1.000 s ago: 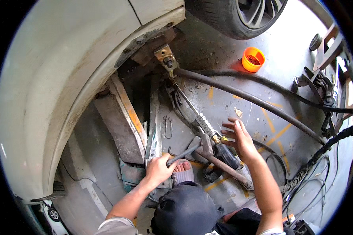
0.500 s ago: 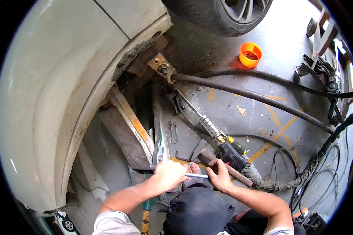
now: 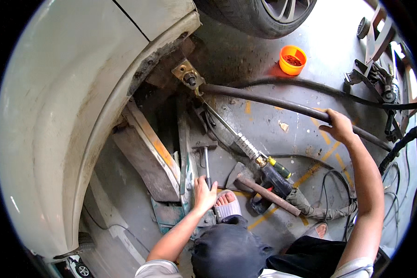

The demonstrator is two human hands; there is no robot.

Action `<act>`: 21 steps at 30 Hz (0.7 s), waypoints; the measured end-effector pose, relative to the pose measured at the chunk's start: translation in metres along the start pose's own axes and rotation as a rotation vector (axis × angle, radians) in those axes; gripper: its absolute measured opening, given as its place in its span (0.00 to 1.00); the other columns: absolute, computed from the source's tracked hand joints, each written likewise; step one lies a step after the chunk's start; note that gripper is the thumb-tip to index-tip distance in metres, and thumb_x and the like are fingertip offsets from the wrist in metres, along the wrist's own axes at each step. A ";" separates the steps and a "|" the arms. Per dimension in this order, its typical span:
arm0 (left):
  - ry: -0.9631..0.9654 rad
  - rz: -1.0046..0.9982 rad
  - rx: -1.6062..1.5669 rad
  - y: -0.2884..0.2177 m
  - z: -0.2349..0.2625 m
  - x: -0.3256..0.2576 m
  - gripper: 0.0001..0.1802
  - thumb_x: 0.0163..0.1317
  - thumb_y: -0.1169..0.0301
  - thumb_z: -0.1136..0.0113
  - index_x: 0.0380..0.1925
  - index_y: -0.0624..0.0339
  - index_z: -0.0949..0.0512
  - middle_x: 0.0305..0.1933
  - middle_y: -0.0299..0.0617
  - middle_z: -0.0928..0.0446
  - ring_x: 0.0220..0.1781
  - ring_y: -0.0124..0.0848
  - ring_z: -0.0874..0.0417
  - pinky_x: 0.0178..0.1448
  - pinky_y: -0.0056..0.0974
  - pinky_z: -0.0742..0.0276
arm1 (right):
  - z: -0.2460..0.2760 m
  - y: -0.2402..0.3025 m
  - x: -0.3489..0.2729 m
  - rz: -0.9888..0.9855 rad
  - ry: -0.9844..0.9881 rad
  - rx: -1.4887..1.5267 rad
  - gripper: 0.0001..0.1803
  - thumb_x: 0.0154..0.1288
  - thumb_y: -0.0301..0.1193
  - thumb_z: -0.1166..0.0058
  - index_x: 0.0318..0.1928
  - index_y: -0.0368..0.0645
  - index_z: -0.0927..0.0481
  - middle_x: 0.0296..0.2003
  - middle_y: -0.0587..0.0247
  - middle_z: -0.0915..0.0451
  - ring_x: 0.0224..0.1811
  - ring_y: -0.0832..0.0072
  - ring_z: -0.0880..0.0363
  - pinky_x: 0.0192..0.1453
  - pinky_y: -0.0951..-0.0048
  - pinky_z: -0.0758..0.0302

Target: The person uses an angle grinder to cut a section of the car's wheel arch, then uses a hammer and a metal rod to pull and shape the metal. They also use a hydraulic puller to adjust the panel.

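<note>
My left hand (image 3: 203, 196), low in the middle, is closed round the dark grip of a hammer (image 3: 206, 160). The hammer points away from me, its steel head farthest off, beside a greenish metal beam. Farther right, my right hand (image 3: 340, 126) has its fingers wrapped over a long metal bar (image 3: 282, 105). That bar runs from a bolted brass-coloured clamp plate (image 3: 188, 76) at the lower edge of a dented pale car panel (image 3: 65, 116). Below the plate stretches a rod-like pulling tool (image 3: 248, 148) with a spring-like section.
An axe (image 3: 268, 195) and a yellow-green screwdriver (image 3: 280, 167) lie near the pulling tool. An orange cup (image 3: 292, 60) of small reddish pieces stands beyond the bar, near a car wheel (image 3: 264, 16). Hoses and cables (image 3: 328, 212) cross the right floor. My sandalled foot (image 3: 227, 206) is beside the hammer hand.
My right hand has left the spot beside my left hand and moved out right onto the bar. The hammer, earlier mostly hidden with its pale shaft sideways, now points away, head showing.
</note>
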State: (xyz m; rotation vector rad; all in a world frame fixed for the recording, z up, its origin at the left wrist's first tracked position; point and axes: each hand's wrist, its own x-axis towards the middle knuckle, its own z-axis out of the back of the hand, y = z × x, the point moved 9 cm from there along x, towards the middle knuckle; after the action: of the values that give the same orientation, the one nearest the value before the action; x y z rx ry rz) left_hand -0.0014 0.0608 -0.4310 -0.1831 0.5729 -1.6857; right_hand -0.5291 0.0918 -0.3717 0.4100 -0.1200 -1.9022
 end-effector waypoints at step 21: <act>-0.427 0.106 -0.506 -0.102 0.044 0.211 0.28 0.62 0.65 0.32 0.53 0.70 0.32 0.48 0.45 0.25 0.48 0.33 0.24 0.54 0.37 0.27 | -0.011 -0.022 -0.036 -0.106 -0.039 -0.175 0.07 0.55 0.34 0.40 0.28 0.45 0.20 0.25 0.49 0.19 0.32 0.51 0.18 0.38 0.54 0.22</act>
State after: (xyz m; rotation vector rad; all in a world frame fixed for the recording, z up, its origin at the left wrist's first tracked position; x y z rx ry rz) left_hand -0.1149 -0.1438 -0.3868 -0.8404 0.6584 -1.3174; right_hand -0.5341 0.1341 -0.3800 0.2648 0.0433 -2.0074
